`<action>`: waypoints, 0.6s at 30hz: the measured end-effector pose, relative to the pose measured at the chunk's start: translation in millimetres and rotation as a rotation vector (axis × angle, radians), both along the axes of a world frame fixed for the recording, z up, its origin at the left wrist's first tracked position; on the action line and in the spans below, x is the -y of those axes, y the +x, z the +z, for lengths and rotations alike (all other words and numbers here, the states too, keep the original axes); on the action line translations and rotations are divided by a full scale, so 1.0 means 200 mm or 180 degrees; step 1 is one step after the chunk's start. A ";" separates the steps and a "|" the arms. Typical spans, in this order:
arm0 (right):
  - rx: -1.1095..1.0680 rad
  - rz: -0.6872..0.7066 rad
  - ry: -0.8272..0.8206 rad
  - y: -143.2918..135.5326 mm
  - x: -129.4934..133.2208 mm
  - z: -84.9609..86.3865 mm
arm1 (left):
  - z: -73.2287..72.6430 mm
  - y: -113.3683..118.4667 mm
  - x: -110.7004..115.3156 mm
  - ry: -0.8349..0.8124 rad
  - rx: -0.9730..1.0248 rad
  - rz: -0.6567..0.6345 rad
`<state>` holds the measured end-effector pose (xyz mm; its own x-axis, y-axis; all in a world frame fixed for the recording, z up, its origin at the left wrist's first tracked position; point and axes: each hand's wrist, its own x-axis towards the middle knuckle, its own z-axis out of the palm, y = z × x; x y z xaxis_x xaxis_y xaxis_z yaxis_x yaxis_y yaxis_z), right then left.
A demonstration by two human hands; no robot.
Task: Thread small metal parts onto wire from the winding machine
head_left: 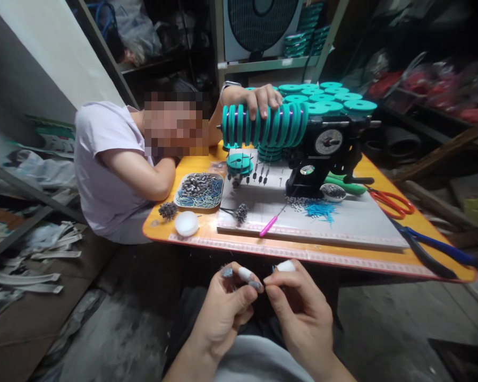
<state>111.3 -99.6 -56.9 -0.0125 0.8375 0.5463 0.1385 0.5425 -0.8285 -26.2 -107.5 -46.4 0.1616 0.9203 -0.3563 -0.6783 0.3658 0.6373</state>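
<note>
L hand (228, 303) in front of yellow-orange wooden-looking table (207, 236), fingers curled in, thumb closed vs index; small grey-blue piece (227, 272) poking out betw fingers, rest hidden, exact form unclear; R hand (305, 307) just beside, thumb & index pinched together, can't tell on what; tiny blue sliver (273, 269) half hidden behind index; tips nearly meet, contact unclear; forearms cut off at bottom; co-worker's hand (263, 101) covers part of ribbed teal spool row (276, 127); grey-black fan (263, 24) cropped at top.
</note>
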 end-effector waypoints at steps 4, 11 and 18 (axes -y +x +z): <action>0.0070 0.0082 0.0077 0.00 -0.01 -0.01 | 0.00 0.00 0.00 0.0103 -0.0086 0.0051; 0.0696 0.0248 0.0503 0.07 -0.05 0.02 | -0.04 -0.04 0.01 0.0526 -0.1572 0.0502; 0.1151 0.0618 0.0817 0.11 -0.07 0.02 | -0.05 -0.07 0.03 0.0561 -0.2138 0.0324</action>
<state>133.4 -86.2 -53.2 -0.3826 0.6396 0.6667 0.2688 0.7675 -0.5820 -41.0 -112.7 -56.7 -0.1313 0.9724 -0.1930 -0.1423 0.1742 0.9744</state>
